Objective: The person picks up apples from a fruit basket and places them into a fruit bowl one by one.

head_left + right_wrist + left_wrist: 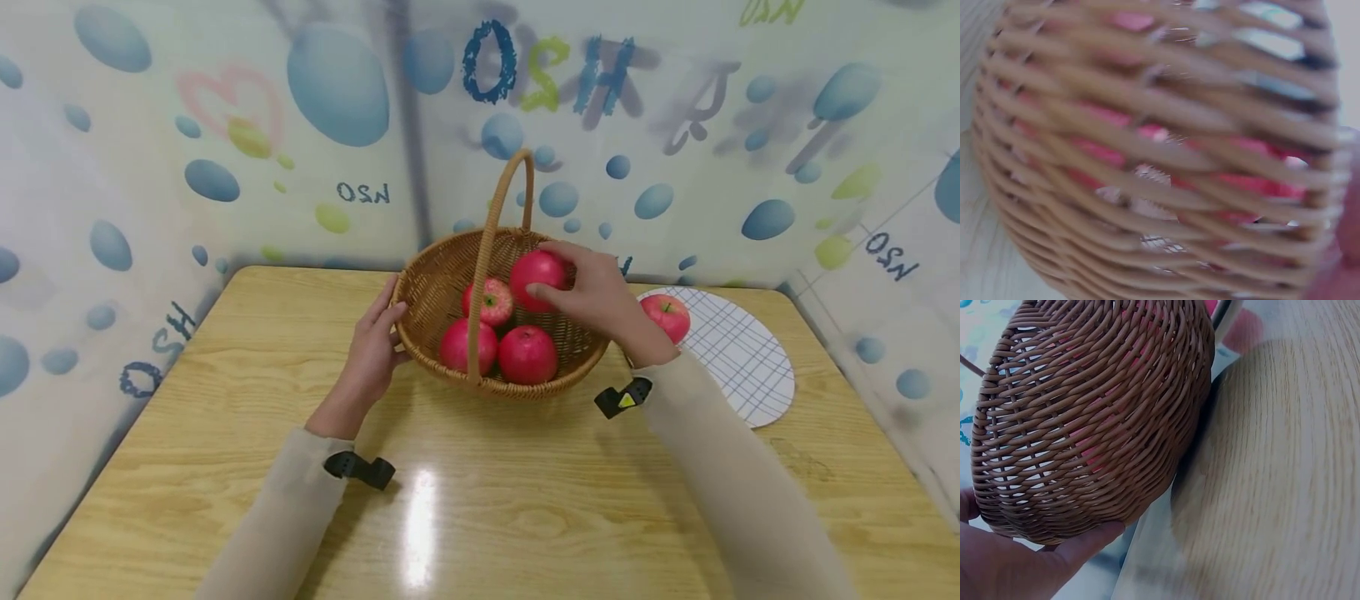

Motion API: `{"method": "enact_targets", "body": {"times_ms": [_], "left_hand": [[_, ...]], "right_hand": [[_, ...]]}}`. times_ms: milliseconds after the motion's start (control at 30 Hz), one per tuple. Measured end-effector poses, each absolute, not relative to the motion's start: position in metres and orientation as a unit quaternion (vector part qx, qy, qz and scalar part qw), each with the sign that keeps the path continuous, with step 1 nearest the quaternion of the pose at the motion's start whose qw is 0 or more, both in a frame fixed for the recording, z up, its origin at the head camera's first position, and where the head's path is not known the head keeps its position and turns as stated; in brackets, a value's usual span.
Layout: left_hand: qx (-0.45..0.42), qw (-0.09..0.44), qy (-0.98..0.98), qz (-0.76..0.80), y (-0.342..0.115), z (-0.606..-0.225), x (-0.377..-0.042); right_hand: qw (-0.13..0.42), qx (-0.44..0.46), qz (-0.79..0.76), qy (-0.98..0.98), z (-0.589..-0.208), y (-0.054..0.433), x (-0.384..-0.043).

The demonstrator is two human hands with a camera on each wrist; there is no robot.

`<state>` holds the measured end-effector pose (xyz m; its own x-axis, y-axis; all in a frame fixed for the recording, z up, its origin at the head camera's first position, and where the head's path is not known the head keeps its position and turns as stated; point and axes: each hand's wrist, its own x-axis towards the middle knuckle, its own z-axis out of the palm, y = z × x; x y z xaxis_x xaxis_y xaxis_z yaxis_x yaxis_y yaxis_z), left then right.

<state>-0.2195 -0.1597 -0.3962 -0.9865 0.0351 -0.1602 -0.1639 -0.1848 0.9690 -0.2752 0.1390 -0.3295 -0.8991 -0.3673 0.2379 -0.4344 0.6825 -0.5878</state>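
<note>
Starting at the left, the wall (270,196), printed with blue drops, stands behind the table (225,400). Your left sleeve (288,492) reaches up from below, with a black band (358,469) at the cuff. Your left hand (370,346) grips the left side of the basket (429,279), thumb at the rim and fingers against the outer wicker. The basket is on the table, near the wall, its tall handle (489,225) arching over the fruit. Inside, from left to right, lie a red apple (459,343), a streaked apple (497,305) set farther back, and a dark apple (528,355) near the front rim. Above the basket's right half, your right hand (596,292) pinches the held apple (535,279) between thumb and fingers; you cannot tell whether it touches the fruit below. Farther right, a checked plate (738,350) carries the last apple (667,315) at its left edge, just beside your right wrist.
</note>
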Motion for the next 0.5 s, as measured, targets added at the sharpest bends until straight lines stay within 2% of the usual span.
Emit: {"method": "enact_targets", "body": {"times_ms": [200,500], "left_hand": [[-0.047,0.065,0.637,0.767,-0.161,-0.396,-0.219],[-0.045,0.062,0.634,0.77,-0.16,-0.397,-0.219]], "right_hand": [[0.108,0.208,0.414,-0.88,-0.322,0.152,-0.259],[0.135,0.168,0.434,-0.874,-0.313,0.183,-0.227]]}}
